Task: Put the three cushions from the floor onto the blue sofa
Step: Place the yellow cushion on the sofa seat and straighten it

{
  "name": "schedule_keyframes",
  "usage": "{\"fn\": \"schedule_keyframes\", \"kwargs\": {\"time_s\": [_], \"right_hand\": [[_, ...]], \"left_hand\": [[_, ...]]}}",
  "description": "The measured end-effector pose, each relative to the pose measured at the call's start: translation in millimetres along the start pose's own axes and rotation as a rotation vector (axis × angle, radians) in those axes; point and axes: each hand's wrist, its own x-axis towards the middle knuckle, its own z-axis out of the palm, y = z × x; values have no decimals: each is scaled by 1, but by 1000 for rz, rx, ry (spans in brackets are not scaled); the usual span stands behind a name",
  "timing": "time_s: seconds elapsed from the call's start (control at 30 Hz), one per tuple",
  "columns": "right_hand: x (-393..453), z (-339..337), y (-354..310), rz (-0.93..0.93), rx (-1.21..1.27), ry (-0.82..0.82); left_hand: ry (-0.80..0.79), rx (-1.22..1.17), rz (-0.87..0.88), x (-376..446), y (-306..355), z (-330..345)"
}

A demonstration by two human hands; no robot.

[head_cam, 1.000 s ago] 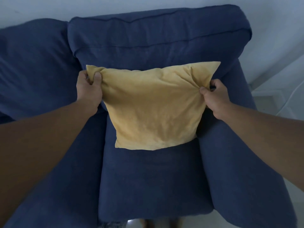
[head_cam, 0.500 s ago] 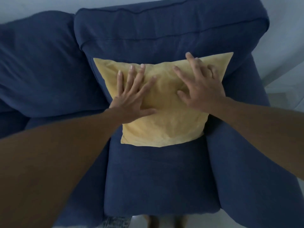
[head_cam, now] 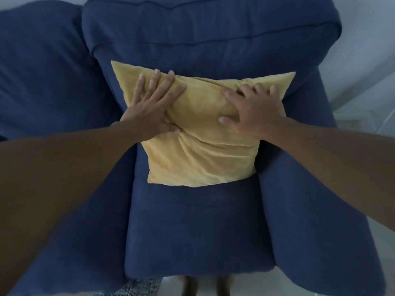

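A yellow cushion (head_cam: 203, 154) leans against the back of the blue sofa (head_cam: 192, 231), standing on its right-hand seat. My left hand (head_cam: 152, 105) lies flat on the cushion's upper left, fingers spread. My right hand (head_cam: 254, 110) presses on its upper right, fingers apart and slightly curled into the fabric, denting it. Neither hand holds the cushion. No other cushions from the floor show in this view.
The sofa's right armrest (head_cam: 316, 210) runs under my right forearm. A second blue back pillow (head_cam: 42, 71) sits to the left. A pale wall (head_cam: 367, 50) and floor lie to the right. A patterned rug edge (head_cam: 136, 285) and my feet show below the seat.
Both hands let go of the cushion's top corners and moved onto its face. They now press it back against the sofa, my right hand digging in more than before.
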Motion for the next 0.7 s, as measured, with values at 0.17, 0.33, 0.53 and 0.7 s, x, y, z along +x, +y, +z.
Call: {"fn": "schedule_keyframes", "kwargs": {"time_s": [0.17,0.33,0.53,0.7], "right_hand": [[-5,-5,16,518,483,399],[-25,17,39,744,1038,124],[-34,39,34,710,1429,-28],[-42,40,33,676,1390,22]], "left_hand": [[327,-502,-578,-40,24,-2],[353,-1226,-1214,-48,44,17],[369,-1328,-1226,-9,34,9],[420,-1257,-1190,-12,18,5]]}}
